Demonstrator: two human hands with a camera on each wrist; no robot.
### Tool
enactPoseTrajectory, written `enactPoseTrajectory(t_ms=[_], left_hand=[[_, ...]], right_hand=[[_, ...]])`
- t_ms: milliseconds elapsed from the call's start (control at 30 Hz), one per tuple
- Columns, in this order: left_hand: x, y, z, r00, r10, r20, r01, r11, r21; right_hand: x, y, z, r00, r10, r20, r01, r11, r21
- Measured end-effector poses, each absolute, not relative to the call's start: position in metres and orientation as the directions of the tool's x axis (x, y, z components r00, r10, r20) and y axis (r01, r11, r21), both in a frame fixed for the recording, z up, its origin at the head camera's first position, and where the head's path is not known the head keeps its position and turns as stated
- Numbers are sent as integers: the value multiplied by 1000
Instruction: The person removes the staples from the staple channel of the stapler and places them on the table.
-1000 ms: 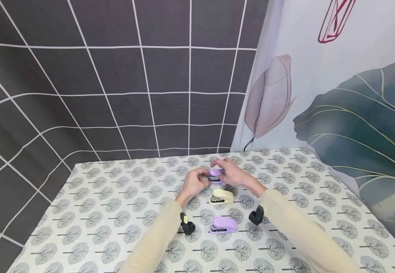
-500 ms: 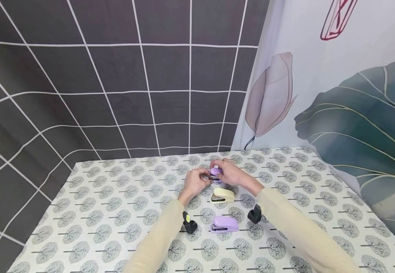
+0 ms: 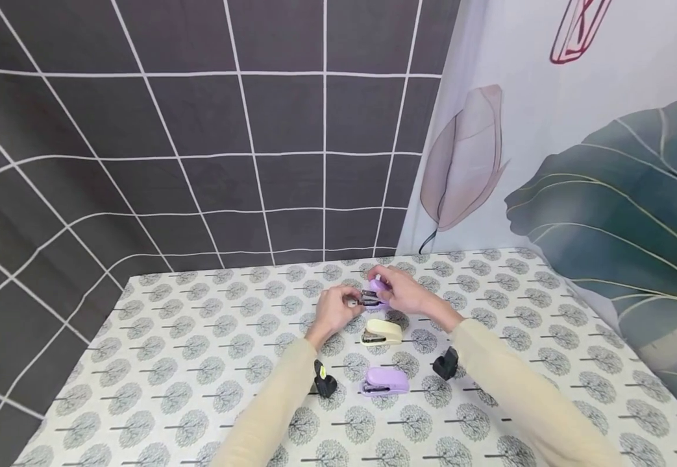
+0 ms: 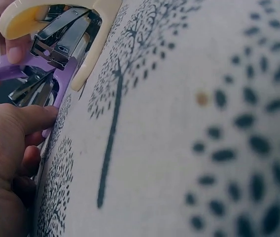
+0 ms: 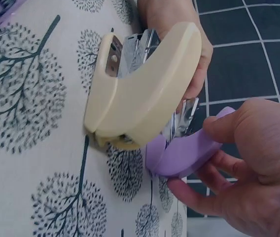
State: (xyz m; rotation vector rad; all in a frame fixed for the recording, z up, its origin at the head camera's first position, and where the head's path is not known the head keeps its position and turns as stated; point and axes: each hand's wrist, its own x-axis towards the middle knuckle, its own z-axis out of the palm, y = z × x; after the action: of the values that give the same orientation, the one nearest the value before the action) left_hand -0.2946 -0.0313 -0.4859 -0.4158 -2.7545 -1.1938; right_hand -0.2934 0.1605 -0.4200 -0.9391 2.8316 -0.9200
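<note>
At the far end of the row, a purple stapler point(image 3: 379, 285) is opened up, its metal magazine showing beneath the raised top. My right hand point(image 3: 402, 292) grips that purple top; the right wrist view shows thumb point(image 5: 221, 129) and fingers on either side of it. From the left, my left hand point(image 3: 335, 310) holds the front end of the same stapler, thumb tip against its base in the left wrist view. What the other left fingers do is partly hidden. A cream stapler point(image 3: 385, 331) stands just in front of both hands, untouched.
Closer to me, a second purple stapler point(image 3: 386, 381) lies on the tree-patterned tablecloth point(image 3: 198, 389). Black wrist cameras point(image 3: 446, 364) hang beneath both forearms. A dark gridded curtain point(image 3: 227, 130) borders the table's far side; a leaf-printed curtain point(image 3: 548, 162) is at the right.
My right hand has shifted slightly right, tilting the far stapler's purple top up and away from its magazine. My left hand has stayed nearly in place at its front.
</note>
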Motion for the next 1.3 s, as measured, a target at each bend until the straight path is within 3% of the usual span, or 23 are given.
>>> enactPoseTrajectory(t_ms=[267,767,1100,1300], left_hand=[[-294,-32,-486,-960,199,198,281,658,699],[-293,-34,-483,-958,226,175,282,660,696],[-291,-33,-481,-960,235,153,273,660,700],[-290,-33,-481,-961,230,151,269,662,700]], right_hand=[[-293,174,-421,-833,-536,134,-475,570,-670],[-292,193,-431,-863,-478,166,-440,546,-713],[-290,205,-437,-895,-423,138,-353,487,-799],[-287,210,-442,-930,-363,56,-228,449,-864]])
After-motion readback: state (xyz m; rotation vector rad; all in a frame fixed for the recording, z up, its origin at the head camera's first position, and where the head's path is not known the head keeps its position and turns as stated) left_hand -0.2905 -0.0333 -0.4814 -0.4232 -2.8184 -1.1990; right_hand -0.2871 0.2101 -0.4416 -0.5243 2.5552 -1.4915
